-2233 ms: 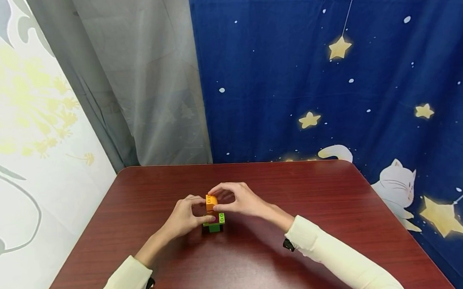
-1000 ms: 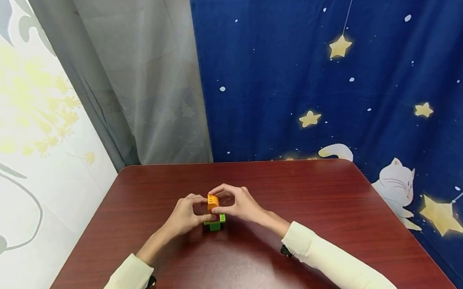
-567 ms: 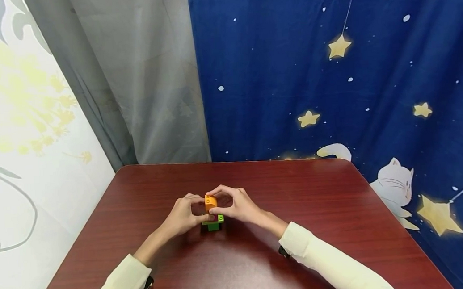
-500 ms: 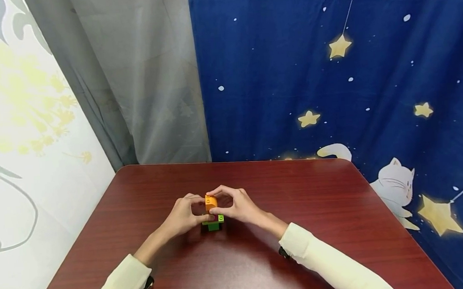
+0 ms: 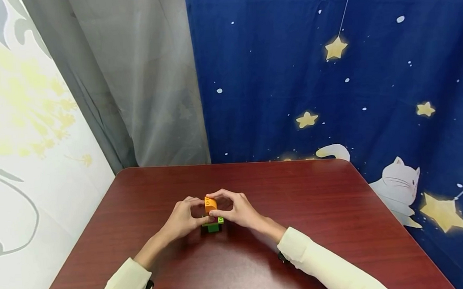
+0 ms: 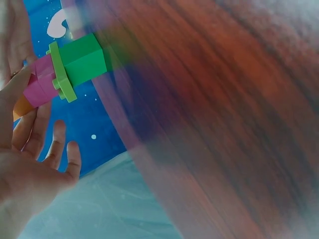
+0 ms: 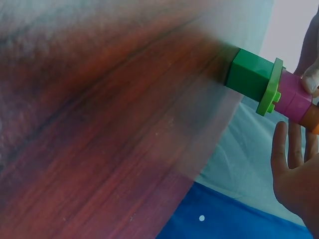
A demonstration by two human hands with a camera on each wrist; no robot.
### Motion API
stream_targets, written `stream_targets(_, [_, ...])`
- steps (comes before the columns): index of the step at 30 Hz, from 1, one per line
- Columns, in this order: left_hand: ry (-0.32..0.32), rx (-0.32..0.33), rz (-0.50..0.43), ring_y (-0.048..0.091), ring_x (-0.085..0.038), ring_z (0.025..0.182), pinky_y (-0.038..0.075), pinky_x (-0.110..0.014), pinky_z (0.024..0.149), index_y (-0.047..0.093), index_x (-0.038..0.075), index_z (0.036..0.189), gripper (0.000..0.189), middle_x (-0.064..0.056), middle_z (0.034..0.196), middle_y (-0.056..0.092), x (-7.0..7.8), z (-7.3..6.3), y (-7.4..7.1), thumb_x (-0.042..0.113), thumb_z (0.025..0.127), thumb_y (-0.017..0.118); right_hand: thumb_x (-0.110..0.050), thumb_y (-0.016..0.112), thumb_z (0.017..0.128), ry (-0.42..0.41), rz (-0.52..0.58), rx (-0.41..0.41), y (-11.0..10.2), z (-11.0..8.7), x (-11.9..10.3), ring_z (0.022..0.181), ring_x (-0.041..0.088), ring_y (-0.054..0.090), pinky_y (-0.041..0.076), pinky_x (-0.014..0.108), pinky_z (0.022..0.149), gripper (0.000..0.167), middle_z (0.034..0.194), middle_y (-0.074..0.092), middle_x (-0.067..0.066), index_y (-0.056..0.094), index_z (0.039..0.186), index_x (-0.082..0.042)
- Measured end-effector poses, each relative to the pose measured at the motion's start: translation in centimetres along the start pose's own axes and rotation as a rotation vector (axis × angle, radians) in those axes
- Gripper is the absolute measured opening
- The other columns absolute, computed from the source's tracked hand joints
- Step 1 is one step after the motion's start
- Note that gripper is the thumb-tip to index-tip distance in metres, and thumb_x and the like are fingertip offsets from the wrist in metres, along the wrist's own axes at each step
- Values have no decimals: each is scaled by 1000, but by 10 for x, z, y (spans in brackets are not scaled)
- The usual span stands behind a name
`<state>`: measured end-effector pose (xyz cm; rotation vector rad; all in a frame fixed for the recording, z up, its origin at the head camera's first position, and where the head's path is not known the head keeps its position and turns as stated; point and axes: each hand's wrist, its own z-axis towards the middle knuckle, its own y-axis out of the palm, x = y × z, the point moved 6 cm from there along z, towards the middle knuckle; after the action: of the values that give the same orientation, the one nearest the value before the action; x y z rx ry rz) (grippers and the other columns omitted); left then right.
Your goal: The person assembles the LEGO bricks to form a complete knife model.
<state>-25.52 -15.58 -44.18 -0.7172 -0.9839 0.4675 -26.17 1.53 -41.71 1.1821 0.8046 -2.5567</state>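
A small toy brick tower stands on the table between both hands. Its base is a dark green block [image 6: 82, 59], topped by a wider light green plate [image 7: 271, 87] with studs. Above sit pink bricks [image 7: 291, 99], then an orange-brown piece [image 6: 22, 107], and a bright orange rounded brick [image 5: 210, 204] at the top. From the left, the left hand [image 5: 182, 217] grips the tower, its thumb over the pink part. The right hand [image 5: 238, 211] pinches the orange top, index finger above and thumb on the near face. Fingers partly hide the tower's middle.
The tower rests on a dark red wooden table [image 5: 240, 269]. Behind it hang a grey curtain [image 5: 160, 100] and a blue curtain [image 5: 258, 71] with stars. A pale patterned cloth [image 5: 24, 177] hangs at the left.
The right thumb has slid a little down and left across the tower's near face, and the right hand has lowered slightly. The left hand keeps its hold; the view has shifted slightly.
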Motion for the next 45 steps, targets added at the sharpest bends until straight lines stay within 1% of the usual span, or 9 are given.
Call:
stream_targets(3, [-4,1,-3,67,-25,99,57,-48,86,78,7,113,45,-1,104,73,-1,-1,2,36,80,92,5,79,88,-4,8,-5,1,-2,2,92,25,75,61,46,78,40,115,75,18,67,126,1])
stream_targets(9, [-11,-2,-7,67,-25,100,57,-49,87,78,7,114,46,-2,105,73,-2,-3,3,33,80,92,3,80,88,35,38,-11,3,-2,18,96,36,73,57,60,82,43,118,73,18,66,129,0])
stream_targets(15, [-13,-12,-5,67,-25,101,56,-49,88,77,7,116,45,-3,107,73,-4,-5,6,32,81,91,-2,80,89,16,16,-15,6,-5,37,98,32,73,58,55,84,45,123,72,13,65,131,-7])
stream_targets(20, [5,-17,5,67,-26,103,56,-49,89,77,8,115,43,-3,108,73,-2,-6,8,30,81,92,-9,80,92,10,6,-33,5,-7,38,102,24,73,59,48,87,44,126,72,5,64,133,-16])
stream_targets(24, [20,-20,28,66,-23,103,56,-48,88,77,8,115,43,-1,108,73,-2,-7,8,30,81,92,-13,79,94,20,-5,-53,5,-8,36,104,23,72,58,45,89,45,127,72,0,62,135,-19])
stream_targets(32, [-10,-53,23,66,-27,105,57,-48,88,76,7,118,44,-2,109,72,-4,-9,10,30,83,90,-10,79,93,83,-55,-139,8,-13,39,103,25,73,61,42,84,63,123,70,4,50,148,-25])
stream_targets(38, [-40,-60,20,66,-27,105,57,-47,88,76,6,120,46,-4,109,71,-7,-11,11,30,84,90,-4,78,93,52,-97,-190,8,-14,39,107,29,72,61,47,82,73,125,67,9,43,153,-25])
stream_targets(41, [-49,-61,27,66,-26,103,57,-46,87,75,6,120,46,-6,109,71,-10,-12,12,30,84,89,-8,77,95,47,-113,-195,7,-16,42,109,28,72,61,46,83,69,124,67,10,44,153,-24])
stream_targets(45, [-73,-77,17,65,-25,103,57,-46,88,75,8,122,47,-4,109,69,-12,-13,13,31,84,89,-19,73,99,93,-165,-241,6,-24,56,106,16,72,60,33,86,52,123,71,6,51,146,-22])
